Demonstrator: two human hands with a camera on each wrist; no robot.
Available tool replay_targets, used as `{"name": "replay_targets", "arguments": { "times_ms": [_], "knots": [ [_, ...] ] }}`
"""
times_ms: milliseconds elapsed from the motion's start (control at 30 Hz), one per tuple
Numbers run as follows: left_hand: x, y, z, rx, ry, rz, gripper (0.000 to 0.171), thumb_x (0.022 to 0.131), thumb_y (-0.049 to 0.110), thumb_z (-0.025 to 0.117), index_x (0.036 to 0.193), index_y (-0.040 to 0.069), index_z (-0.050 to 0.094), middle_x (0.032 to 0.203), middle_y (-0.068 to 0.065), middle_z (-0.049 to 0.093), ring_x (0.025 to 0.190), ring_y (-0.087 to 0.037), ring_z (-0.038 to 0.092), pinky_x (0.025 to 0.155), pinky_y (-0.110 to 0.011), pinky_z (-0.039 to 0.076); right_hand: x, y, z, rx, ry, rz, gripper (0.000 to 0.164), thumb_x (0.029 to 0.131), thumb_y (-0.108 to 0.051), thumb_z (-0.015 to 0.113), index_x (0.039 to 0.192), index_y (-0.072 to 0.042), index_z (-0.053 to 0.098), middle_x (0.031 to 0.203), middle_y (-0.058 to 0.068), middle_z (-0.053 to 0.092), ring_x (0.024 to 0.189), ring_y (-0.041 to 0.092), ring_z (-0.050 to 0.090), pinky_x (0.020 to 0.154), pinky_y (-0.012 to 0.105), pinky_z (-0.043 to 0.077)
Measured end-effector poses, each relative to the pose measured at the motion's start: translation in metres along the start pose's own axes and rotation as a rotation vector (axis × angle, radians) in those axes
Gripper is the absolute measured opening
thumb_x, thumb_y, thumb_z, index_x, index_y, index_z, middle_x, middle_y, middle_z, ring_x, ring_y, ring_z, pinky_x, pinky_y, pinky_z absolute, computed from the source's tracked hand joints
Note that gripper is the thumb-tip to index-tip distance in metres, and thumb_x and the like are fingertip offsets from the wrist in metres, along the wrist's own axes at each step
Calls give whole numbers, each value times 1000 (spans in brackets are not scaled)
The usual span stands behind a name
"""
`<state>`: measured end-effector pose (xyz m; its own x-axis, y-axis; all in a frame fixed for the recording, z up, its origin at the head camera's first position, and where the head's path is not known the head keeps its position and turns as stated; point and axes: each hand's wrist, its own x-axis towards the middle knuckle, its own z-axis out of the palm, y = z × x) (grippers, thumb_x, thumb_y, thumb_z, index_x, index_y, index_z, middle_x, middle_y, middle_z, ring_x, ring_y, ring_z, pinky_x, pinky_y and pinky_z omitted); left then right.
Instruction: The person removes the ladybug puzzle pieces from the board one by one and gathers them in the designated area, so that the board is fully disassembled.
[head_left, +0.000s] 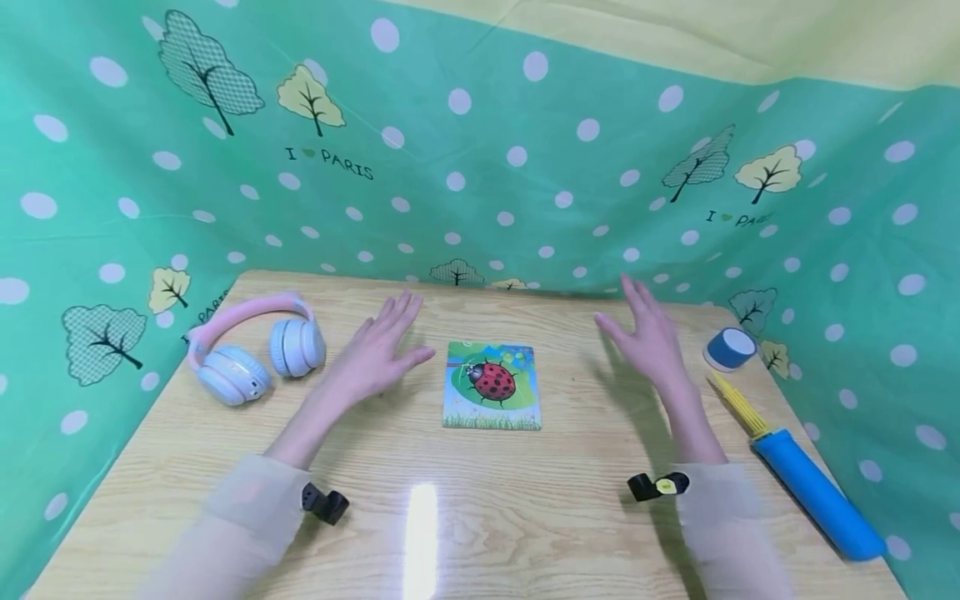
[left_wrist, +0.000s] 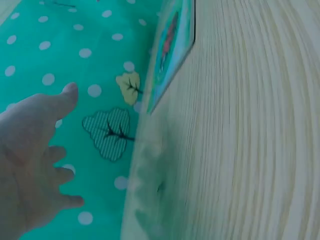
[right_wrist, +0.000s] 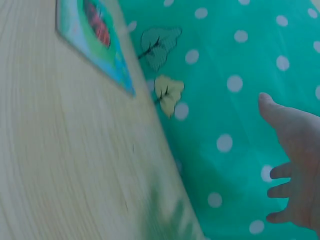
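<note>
A square ladybug picture board lies flat in the middle of the wooden table. My left hand hovers to the left of it, fingers extended and thumb spread toward the board, holding nothing. On the board's other side my right hand is raised above the table, its thumb apart from straight fingers, also holding nothing. Each wrist view shows its own hand, the left hand and the right hand, apart from the board, whose edge appears near the top.
Pink and pale-blue headphones lie at the table's left. To the right are a blue and white roll-shaped item and a blue hand pump with a yellow ribbed end. Green dotted cloth hangs behind and along both sides.
</note>
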<state>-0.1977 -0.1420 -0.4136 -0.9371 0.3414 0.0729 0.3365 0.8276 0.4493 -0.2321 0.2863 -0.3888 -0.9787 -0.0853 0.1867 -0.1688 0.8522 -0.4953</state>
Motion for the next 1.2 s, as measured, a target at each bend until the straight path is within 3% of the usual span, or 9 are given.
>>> {"name": "replay_targets", "arguments": {
  "times_ms": [167, 300, 467, 600, 833, 1200],
  "knots": [
    [6, 14, 15, -76, 2, 19, 88, 101, 58, 53, 166, 27, 1, 174, -3, 0, 162, -37, 5, 129, -63, 12, 7, -19, 18, 133, 13, -35, 85, 100, -56, 59, 166, -24, 17, 173, 13, 19, 160, 43, 17, 126, 70, 15],
    [9, 23, 26, -113, 3, 37, 89, 101, 53, 57, 166, 26, 4, 174, -2, 2, 162, -37, 6, 129, -62, 13, 10, -33, 35, 217, 8, -86, 80, 101, -49, 61, 165, -20, 24, 171, 14, 26, 159, 41, 22, 128, 64, 19],
    [14, 35, 35, -118, -19, 57, 88, 99, 46, 63, 166, 20, 12, 174, -6, 8, 161, -41, 10, 128, -65, 14, 8, -43, 53, 286, -53, -91, 73, 100, -37, 66, 162, -17, 33, 167, 16, 35, 151, 41, 37, 122, 61, 35],
    [16, 40, 40, -119, -70, 47, 84, 99, 48, 63, 165, 19, 20, 174, -7, 15, 161, -40, 11, 128, -64, 13, 4, -48, 66, 303, -111, -109, 68, 98, -29, 70, 158, -14, 41, 161, 16, 44, 143, 41, 48, 116, 60, 43],
    [17, 45, 47, -121, -152, 72, 81, 99, 44, 65, 165, 21, 24, 173, -10, 18, 161, -41, 12, 127, -66, 13, 0, -54, 83, 318, -203, -141, 65, 95, -23, 74, 154, -13, 47, 155, 14, 52, 137, 37, 54, 115, 56, 46],
    [13, 59, 54, -85, -261, 105, 77, 97, 44, 67, 162, 19, 33, 172, -12, 18, 160, -44, 11, 128, -67, 10, -3, -56, 91, 301, -342, -150, 59, 92, -18, 78, 147, -10, 56, 145, 12, 62, 131, 32, 60, 113, 52, 49]
  ]
}}
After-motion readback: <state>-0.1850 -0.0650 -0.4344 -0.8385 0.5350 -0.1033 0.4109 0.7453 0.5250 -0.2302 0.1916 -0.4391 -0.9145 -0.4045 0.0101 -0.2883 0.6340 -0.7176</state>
